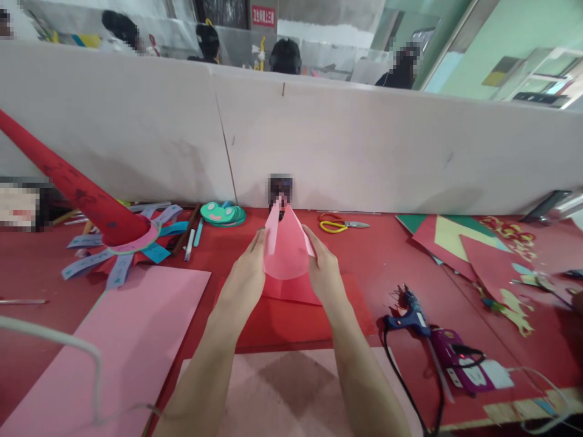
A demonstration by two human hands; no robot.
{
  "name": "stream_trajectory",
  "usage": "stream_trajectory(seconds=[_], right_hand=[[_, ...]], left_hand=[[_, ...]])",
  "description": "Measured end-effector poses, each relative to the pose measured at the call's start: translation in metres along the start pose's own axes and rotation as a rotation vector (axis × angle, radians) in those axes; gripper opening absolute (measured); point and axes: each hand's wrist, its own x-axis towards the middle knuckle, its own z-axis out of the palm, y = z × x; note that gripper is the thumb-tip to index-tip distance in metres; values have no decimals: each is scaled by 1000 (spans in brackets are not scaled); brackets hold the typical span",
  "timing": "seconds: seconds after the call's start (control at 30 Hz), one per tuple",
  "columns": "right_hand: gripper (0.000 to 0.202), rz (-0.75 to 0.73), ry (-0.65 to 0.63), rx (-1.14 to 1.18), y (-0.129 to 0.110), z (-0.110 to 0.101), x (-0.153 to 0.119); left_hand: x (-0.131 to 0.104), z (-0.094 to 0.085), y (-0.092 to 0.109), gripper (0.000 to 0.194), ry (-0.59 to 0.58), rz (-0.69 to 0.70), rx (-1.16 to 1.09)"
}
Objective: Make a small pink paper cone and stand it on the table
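Between my two hands a piece of pink paper [286, 252] stands up, bent into a curve that narrows toward the far end. My left hand [249, 273] grips its left edge, with the fingers mostly behind the paper. On the opposite edge, my right hand [325, 270] holds it the same way. Below the pink paper lies red paper [291, 325] on the table. Nearer to me is a pale pink sheet [291, 388], partly under my forearms.
A red cone [77, 182] with blue paper strips stands at left, above a large pink sheet [136, 328]. Yellow-handled scissors [339, 224] lie behind my right hand. A blue glue gun [410, 312] and a purple power strip [462, 358] with cords sit at right. A white partition [364, 145] rises behind.
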Motion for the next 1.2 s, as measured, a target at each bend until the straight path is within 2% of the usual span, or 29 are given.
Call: stream_trajectory(seconds=[0.07,0.23,0.43,0.73,0.9,1.03,1.2], right_hand=[[66,-55,-33,19,-1,0,-1],[77,-122,-129,-101,-2,0,-4],[80,-157,-88,-153,-6,0,-7],[81,-239,-236,-128,-14,2,-12],[84,-273,-272,-169,-15,-2,-12],[82,-281,-276,-200,-15,-5,-11],[83,-311,-306,-230,-16,-8,-9]], left_hand=[[-3,-4,4,60,-9,36,0],[-12,-17,17,72,-86,38,29],[-10,-20,16,67,-44,-88,66],[-10,-17,14,65,13,109,-26],[-4,-16,12,62,100,161,-48],[1,-15,12,70,160,198,-53],[6,-13,11,81,161,235,-51]])
